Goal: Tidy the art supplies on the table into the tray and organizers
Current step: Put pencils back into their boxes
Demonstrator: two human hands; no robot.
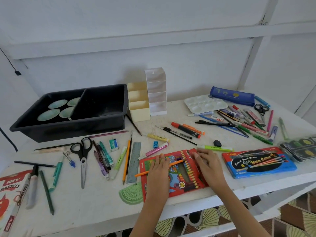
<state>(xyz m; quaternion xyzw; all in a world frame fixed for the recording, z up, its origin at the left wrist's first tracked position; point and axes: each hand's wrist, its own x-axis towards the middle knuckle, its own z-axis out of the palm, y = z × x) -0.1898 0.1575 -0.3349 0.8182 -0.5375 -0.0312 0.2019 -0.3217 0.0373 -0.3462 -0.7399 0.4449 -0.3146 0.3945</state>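
While the red crayon box (186, 175) lies at the front edge of the table (89, 202) under the straight fingers of the left hand (158, 170), which cover an orange pencil (177, 163), and the slightly spread fingers of the right hand (207, 165), it reads "18", and the blue box (259, 162) just beside it reads "Water Colours" and "12 COLOURS".

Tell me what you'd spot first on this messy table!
The left hand and right hand rest on a red crayon box at the front edge, with pens and pencils scattered around. At the back left sits a black tray holding round green dishes in its left compartment.
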